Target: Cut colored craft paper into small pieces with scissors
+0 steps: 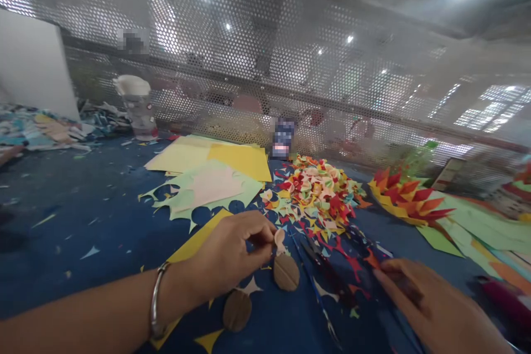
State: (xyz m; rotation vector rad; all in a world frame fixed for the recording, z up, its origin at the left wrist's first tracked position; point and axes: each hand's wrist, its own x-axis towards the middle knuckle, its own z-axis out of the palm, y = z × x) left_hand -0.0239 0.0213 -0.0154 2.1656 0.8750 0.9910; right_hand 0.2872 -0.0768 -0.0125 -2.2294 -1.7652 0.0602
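Observation:
My left hand, with a silver bangle at the wrist, pinches a small pale pink curled paper piece between thumb and forefinger. Just below the piece lies a round brown disc with a line across it. A second brown disc rests nearer to me, below the left hand. At the right, my right hand is slightly blurred, its thumb and finger closed on an orange paper scrap. A thin blue-handled tool and dark scissors-like tools lie between the hands.
A heap of small coloured paper pieces lies beyond the hands. Paper sheets and a cut green sheet are at left. A layered red-orange paper flower stands at right. A plastic cup and perforated metal screen are behind.

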